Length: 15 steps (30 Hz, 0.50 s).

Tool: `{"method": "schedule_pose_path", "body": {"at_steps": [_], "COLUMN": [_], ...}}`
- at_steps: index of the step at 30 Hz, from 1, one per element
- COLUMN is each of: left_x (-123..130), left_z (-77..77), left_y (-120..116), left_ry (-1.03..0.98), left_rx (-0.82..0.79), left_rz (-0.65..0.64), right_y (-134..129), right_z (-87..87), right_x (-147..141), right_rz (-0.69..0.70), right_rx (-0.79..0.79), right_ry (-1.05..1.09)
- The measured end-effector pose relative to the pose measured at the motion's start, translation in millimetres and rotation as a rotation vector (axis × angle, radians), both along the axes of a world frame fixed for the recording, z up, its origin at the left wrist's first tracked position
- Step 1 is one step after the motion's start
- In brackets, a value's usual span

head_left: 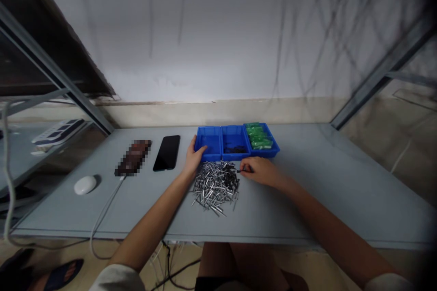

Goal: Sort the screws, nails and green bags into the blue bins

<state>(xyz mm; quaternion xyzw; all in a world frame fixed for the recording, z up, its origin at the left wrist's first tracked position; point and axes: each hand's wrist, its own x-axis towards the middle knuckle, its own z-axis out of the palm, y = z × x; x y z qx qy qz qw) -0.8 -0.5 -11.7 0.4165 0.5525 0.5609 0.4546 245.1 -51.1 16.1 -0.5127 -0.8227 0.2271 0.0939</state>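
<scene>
My left hand [194, 158] grips the left blue bin [209, 142] at its near left side, with the thumb over the rim. My right hand [259, 170] is closed in a pinch on a small dark piece [240, 171], just right of the metal pile; its exact kind is too small to tell. Thin silvery metal pins [215, 186] lie heaped in front of the bins, darker ones at the upper right. Small dark pieces [235, 149] sit along the front of the middle blue bin [233, 130]. Green packets [259, 136] fill the right blue bin [275, 146].
Left on the grey table [307, 209] lie a black phone [167, 153], a blurred-out dark object [134, 158] with a white cable [108, 202], and a white rounded case [85, 185]. A wall rises behind; metal frame posts [368, 88] slant up at both sides.
</scene>
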Motion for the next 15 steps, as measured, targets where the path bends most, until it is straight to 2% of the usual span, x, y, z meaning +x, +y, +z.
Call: {"method": "schedule_pose_path", "body": {"at_steps": [8,12,15], "left_x": [0.3,1.0,0.4], "left_z": [2.3,4.8,4.1], "left_y": [-0.2,-1.6,-1.3], "left_ry": [0.029,0.02,0.026], "left_rx": [0.016,0.016,0.018], "left_rz": [0.004,0.007,0.006], "right_y": [-0.9,-4.2,-5.0], "right_z": [-3.7,3.5,9.4], "right_x": [0.5,-2.0,-3.7], "right_rz": [0.041,0.028,-0.024], "right_rx": [-0.057,-0.119,-0.266], "right_ry": [0.122,0.34,0.56]}}
